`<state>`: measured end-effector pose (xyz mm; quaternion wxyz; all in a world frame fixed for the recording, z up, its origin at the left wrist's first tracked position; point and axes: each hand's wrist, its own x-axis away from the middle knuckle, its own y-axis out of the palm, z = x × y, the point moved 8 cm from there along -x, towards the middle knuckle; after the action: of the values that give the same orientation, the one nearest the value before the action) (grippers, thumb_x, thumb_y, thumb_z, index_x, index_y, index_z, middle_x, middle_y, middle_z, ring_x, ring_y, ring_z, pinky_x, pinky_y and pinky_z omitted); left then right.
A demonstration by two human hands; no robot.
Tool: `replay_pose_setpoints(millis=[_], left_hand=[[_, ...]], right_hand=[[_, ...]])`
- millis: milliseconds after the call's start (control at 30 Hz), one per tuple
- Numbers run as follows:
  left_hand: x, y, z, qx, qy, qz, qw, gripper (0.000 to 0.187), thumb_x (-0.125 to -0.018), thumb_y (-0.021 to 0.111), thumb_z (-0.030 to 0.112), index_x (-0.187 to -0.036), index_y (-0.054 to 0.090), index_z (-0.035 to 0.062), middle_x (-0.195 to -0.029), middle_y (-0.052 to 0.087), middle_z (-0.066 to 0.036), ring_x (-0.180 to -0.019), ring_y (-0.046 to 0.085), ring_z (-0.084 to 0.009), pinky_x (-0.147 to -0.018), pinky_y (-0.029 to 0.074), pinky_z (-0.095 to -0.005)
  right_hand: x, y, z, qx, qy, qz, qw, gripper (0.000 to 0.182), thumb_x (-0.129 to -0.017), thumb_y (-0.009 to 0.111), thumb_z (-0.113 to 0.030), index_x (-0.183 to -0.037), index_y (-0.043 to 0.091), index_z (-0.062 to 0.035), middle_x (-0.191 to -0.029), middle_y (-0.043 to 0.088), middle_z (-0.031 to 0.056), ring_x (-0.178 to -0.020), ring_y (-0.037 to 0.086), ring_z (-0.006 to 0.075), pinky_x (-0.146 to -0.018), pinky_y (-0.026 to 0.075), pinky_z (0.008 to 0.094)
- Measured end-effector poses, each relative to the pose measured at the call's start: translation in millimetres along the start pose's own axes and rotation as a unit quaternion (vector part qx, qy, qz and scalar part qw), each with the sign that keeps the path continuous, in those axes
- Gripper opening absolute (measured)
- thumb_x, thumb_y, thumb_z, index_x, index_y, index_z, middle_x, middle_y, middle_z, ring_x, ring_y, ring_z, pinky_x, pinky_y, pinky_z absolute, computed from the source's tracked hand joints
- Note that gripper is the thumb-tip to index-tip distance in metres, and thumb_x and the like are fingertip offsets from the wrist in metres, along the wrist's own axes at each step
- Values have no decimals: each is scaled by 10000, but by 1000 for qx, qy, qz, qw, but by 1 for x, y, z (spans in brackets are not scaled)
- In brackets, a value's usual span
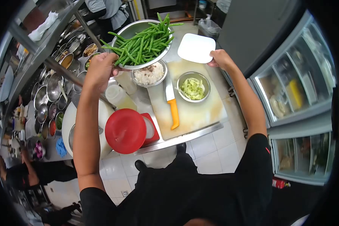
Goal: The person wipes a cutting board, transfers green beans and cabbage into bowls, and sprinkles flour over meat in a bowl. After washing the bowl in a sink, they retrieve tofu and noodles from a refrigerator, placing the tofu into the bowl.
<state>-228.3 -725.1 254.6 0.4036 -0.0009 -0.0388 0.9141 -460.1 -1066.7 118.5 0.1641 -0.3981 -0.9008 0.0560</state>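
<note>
In a restaurant kitchen, I am gripping the rim of a metal bowl (129, 30) heaped with green beans (145, 44) in my left hand (103, 69), fingers closed on its near left edge, above the desk (178, 142) and just beyond a bowl of rice (149, 75). My right hand (221, 59) is pinching the corner of a white square dish (196, 48) between thumb and fingers, while below, on the cutting board (199, 117), an orange-handled knife (172, 107) is lying beside a bowl of sliced green vegetable (193, 89).
</note>
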Motion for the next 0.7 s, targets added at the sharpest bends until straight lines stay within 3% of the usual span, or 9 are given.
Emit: replay_pose_setpoints(millis=[200,267,467,533,600,667,700], left_hand=[[-62,33,-43,7,-88,44,995,129,-835,483,74,-764,544,-15,-690,590,-85,-452,509,-103,-380,327,-191],[-79,42,-60,13,-100,55,993,135,-833,455,49,-785,545,-39,-765,611,-130,-576,624,-166,-385,349,-192],[-121,81,-105,37,-156,60,985,132,-842,437,38,-838,520,-65,-818,609,-157,-629,652,-206,-381,363,-197],[-138,94,-124,80,-155,69,982,156,-821,463,19,-812,507,-130,-690,597,-152,-472,587,-163,-390,446,-229],[-164,105,-150,131,-135,74,979,163,-819,468,18,-812,501,-141,-697,595,-174,-476,596,-181,-408,484,-247],[-184,119,-174,23,-184,58,981,131,-829,460,21,-844,494,-105,-818,603,-167,-581,633,-201,-463,522,-249],[-189,129,-176,41,-188,84,978,134,-825,463,18,-837,497,-111,-780,597,-158,-565,627,-193,-478,532,-247]], right_hand=[[-156,38,64,17,18,-54,998,223,-819,494,-118,-804,574,89,-640,580,115,-471,546,159,-434,482,265],[-184,48,72,31,27,-67,997,224,-815,503,-120,-796,575,91,-636,580,118,-464,546,159,-420,477,262],[-228,69,86,108,26,-150,982,261,-837,537,-201,-764,600,41,-607,582,100,-433,529,130,-399,455,247],[-229,77,77,149,-32,-149,977,334,-849,567,-300,-735,609,11,-555,563,73,-413,514,111,-394,446,240],[-236,80,81,161,-32,-137,977,394,-851,576,-365,-700,610,-2,-513,544,59,-408,511,106,-394,443,240],[-245,81,93,141,-31,-150,978,475,-869,519,-433,-797,617,26,-609,593,84,-450,552,132,-412,460,257],[-244,79,95,145,-32,-155,977,475,-869,519,-433,-797,617,26,-609,593,84,-450,552,132,-412,460,257]])
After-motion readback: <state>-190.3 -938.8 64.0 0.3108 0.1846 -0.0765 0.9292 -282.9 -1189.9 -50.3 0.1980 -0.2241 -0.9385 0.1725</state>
